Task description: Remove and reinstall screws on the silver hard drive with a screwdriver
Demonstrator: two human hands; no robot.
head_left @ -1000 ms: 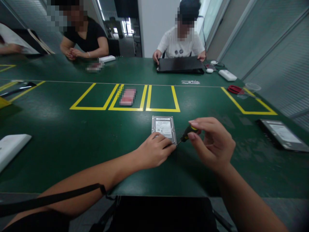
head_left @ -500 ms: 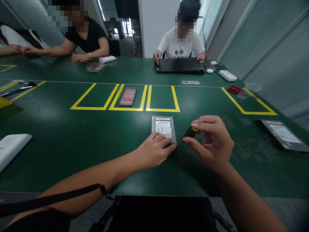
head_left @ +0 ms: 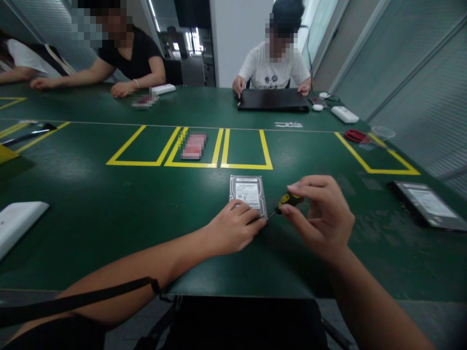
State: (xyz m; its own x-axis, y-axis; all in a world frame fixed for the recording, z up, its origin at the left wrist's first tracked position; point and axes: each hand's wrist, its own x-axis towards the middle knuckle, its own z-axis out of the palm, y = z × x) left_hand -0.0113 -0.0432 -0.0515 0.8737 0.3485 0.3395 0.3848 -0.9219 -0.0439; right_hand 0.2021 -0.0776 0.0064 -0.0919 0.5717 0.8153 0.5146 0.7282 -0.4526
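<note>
A silver hard drive (head_left: 247, 187) with a white label lies flat on the green table in front of me. My left hand (head_left: 237, 226) is closed over its near end and grips it, hiding that part. In my right hand (head_left: 323, 214) is a small black and yellow screwdriver (head_left: 288, 199), pinched by the handle between thumb and fingers. Its thin shaft slants down left, and the tip meets the near right corner of the drive, close to my left fingertips. Whether a screw sits under the tip is too small to tell.
Another drive-like device (head_left: 430, 201) lies at the right. Yellow tape frames mark the table, one holding a pink phone-like item (head_left: 194, 147). A white box (head_left: 18, 223) is at left, a red cable (head_left: 355, 136) at far right. Across, a person (head_left: 273, 73) holds a black panel (head_left: 273, 99).
The screwdriver handle has turned in my right fingers, showing more yellow, while its tip stays at the corner. My left hand and the drive hold still. A person at the back left shifted their hands.
</note>
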